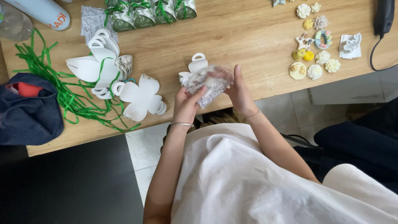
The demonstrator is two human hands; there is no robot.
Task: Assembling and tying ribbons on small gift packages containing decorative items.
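My left hand (187,103) and my right hand (239,92) both grip a small clear plastic packet (209,83) with something pale inside, held over the front edge of the wooden table (244,37). Behind the packet an unfolded white paper box blank (197,64) with looped handle tabs lies on the table, partly hidden by the packet. Each wrist wears a thin bracelet.
More flat white box blanks (139,96) and a stack of them (97,62) lie left amid green ribbon strands (68,97). Finished green-ribboned boxes (149,13) stand at the back. Small pastel figurines (315,49) sit right. A dark blue bag (27,110) is far left.
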